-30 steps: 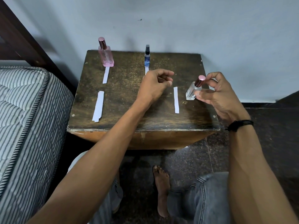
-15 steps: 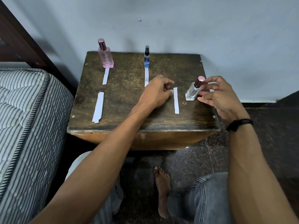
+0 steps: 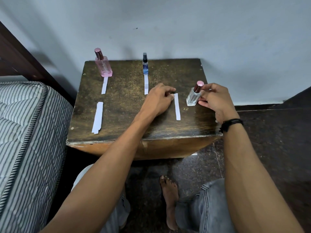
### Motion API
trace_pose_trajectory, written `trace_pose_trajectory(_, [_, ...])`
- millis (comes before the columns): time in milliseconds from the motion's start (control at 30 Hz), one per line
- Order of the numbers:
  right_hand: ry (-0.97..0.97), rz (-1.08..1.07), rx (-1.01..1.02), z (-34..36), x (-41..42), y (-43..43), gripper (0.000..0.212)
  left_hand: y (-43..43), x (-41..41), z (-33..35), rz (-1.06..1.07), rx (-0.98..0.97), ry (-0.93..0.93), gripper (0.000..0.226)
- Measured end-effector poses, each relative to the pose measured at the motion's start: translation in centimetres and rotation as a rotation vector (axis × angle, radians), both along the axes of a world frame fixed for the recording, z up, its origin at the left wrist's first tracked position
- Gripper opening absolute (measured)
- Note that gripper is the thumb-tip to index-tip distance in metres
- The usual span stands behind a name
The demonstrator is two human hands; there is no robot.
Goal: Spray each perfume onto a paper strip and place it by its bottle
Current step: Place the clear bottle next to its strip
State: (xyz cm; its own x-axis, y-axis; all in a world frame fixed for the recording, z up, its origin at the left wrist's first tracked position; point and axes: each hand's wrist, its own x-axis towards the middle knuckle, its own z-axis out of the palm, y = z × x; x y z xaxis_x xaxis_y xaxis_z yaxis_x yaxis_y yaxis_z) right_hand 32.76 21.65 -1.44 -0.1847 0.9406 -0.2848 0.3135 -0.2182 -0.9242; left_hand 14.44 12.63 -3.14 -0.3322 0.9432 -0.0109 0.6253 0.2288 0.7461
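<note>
The right hand (image 3: 214, 100) grips a clear glass bottle (image 3: 193, 98), its maroon cap topped pink. Just left of the grip lies a white paper strip (image 3: 177, 107). Farther left stand a blue-labelled spray bottle (image 3: 145, 68), capped black, then a pink bottle (image 3: 104, 68).

clear bottle (image 3: 193, 97) stands beside white strip (image 3: 177, 106) (lying flat).

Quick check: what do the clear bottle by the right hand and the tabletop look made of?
Clear bottle: probably glass, transparent with thick bright edges. Tabletop: dark wood, worn and speckled, paler bare wood at the front edge.
</note>
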Motion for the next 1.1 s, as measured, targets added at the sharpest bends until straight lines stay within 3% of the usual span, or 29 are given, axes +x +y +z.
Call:
trace_pose_trajectory(400, [-0.015, -0.014, -0.002, 0.3, -0.4, -0.1, 0.023, 0.9, 0.1, 0.6, 0.08, -0.096, -0.129, 0.02])
trace_pose_trajectory(1100, [-0.034, -0.019, -0.001, 0.2, -0.5, 0.0, 0.022, 1.6, 0.5, 0.5, 0.084, -0.093, -0.039, 0.022])
